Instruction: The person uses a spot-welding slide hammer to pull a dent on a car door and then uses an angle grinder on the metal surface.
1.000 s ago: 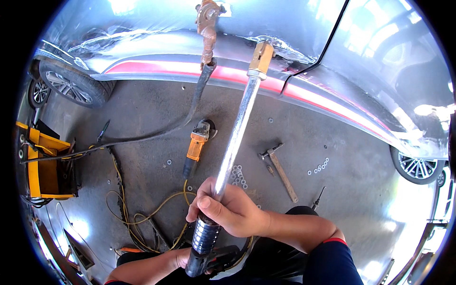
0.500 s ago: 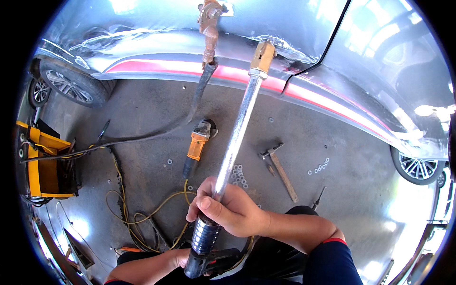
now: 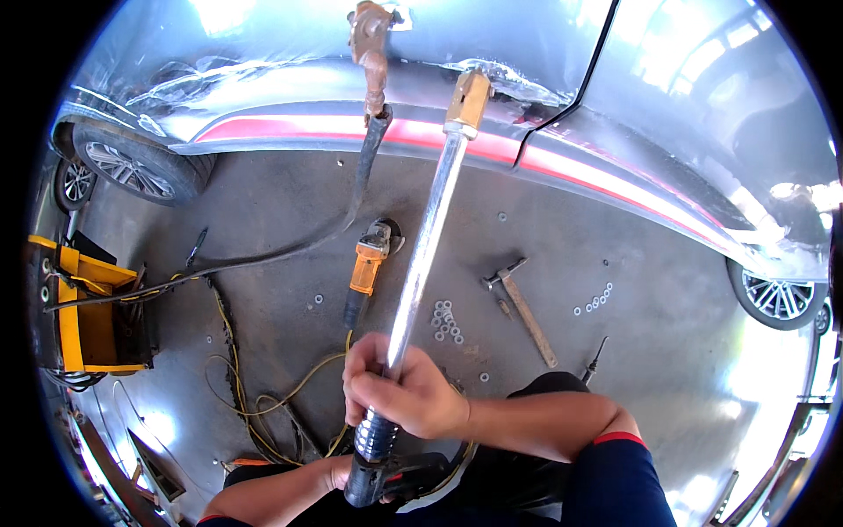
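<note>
Shiny steel rod (image 3: 421,255), brass tip, black handle

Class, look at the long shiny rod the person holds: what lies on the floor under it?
Under the rod lie small washers, with an orange grinder left and a hammer right. The right hand covers the floor beneath the grip.

grinder (image 3: 366,263) left of rod (image 3: 424,246); hammer (image 3: 521,307) right; washers (image 3: 446,321) between, on floor (image 3: 263,211).

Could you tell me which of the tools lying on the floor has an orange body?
The angle grinder left of the shiny rod; the hammer has a wooden handle.
</note>
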Tool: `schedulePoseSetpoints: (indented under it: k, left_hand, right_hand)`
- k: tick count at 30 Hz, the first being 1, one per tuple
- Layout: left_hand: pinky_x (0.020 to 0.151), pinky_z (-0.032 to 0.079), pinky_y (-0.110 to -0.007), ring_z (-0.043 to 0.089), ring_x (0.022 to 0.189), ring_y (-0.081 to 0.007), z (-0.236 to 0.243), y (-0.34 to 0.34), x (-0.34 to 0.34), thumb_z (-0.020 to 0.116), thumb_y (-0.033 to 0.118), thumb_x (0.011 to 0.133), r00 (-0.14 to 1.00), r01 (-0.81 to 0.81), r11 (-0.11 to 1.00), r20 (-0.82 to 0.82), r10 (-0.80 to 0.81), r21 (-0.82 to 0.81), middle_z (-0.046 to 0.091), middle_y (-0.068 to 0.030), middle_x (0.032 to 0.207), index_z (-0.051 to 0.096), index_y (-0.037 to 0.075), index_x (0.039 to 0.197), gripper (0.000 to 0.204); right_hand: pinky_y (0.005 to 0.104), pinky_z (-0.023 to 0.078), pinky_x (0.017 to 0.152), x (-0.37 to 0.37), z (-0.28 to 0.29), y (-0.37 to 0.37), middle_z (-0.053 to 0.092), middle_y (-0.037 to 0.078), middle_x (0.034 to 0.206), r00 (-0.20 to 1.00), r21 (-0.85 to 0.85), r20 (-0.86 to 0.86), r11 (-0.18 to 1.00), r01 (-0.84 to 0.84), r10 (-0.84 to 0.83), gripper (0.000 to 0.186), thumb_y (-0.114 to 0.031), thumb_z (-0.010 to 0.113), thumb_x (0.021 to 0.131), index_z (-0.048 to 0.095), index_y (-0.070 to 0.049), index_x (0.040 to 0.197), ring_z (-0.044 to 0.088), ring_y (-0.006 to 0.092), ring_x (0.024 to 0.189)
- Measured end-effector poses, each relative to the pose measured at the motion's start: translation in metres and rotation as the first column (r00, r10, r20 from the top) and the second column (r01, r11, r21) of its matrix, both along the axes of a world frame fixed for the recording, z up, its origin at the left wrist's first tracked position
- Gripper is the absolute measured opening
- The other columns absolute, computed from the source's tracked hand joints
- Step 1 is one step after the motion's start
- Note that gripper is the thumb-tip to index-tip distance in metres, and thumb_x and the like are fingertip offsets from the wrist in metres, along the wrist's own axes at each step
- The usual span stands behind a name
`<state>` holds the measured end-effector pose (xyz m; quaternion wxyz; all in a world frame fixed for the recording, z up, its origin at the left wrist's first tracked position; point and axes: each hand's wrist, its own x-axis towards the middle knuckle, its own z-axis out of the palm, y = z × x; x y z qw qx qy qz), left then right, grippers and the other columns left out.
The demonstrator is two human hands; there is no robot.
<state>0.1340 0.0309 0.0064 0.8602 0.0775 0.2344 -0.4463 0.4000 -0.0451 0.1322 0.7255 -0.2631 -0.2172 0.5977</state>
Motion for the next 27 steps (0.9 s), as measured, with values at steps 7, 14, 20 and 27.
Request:
schedulePoseSetpoints:
  k: [7, 14, 20, 27]
  left_hand:
    - [0.084, 0.057, -0.031, 0.068, 0.102, -0.0196, -0.002, -0.002, 0.011, 0.065, 0.023, 0.097, 1.000, 0.002, 0.998, 0.005, -0.002, 0.063, 0.065, -0.0144, 0.128, 0.043, 0.003, 0.149, 0.059]
    - [0.091, 0.049, -0.031, 0.059, 0.110, -0.0149, 0.035, -0.029, 0.044, 0.043, 0.032, 0.101, 0.916, -0.359, 0.604, 0.144, 0.374, 0.712, 0.060, -0.0095, 0.121, 0.045, 0.006, 0.143, 0.050]
    - [0.091, 0.051, -0.032, 0.061, 0.107, -0.0141, 0.020, -0.017, 0.024, 0.055, 0.036, 0.099, 0.994, -0.086, 0.763, 0.104, 0.026, 0.640, 0.062, -0.0052, 0.116, 0.048, 0.009, 0.138, 0.048]
    - [0.095, 0.051, -0.037, 0.060, 0.114, -0.0201, 0.025, -0.028, 0.040, 0.051, 0.027, 0.101, 0.898, -0.315, 0.620, 0.015, 0.440, 0.719, 0.055, -0.0108, 0.131, 0.027, 0.010, 0.149, 0.056]
  right_hand:
    - [0.0313, 0.050, 0.080, 0.001, 0.007, -0.003, 0.059, 0.006, 0.098, 0.974, 0.013, 0.153, 0.986, 0.165, -0.165, 0.023, -0.012, 0.062, 0.100, 0.046, -0.006, 0.116, 0.060, 0.0129, 0.088]
    - [0.0344, 0.048, 0.089, 0.022, 0.001, -0.014, 0.057, 0.010, 0.107, 0.966, -0.047, 0.237, 0.992, 0.114, -0.100, 0.026, -0.015, 0.061, 0.101, 0.043, -0.006, 0.117, 0.059, 0.0170, 0.103]
    - [0.0331, 0.047, 0.086, 0.014, -0.010, -0.027, 0.059, 0.007, 0.101, 0.982, -0.055, 0.187, 0.998, 0.033, -0.023, 0.021, -0.027, 0.054, 0.106, 0.049, -0.007, 0.106, 0.060, 0.0145, 0.098]
    - [0.0281, 0.047, 0.081, 0.027, -0.003, -0.029, 0.063, 0.006, 0.091, 0.981, -0.147, 0.172, 0.983, 0.113, -0.087, 0.026, -0.032, 0.051, 0.107, 0.051, -0.007, 0.101, 0.059, 0.0104, 0.089]
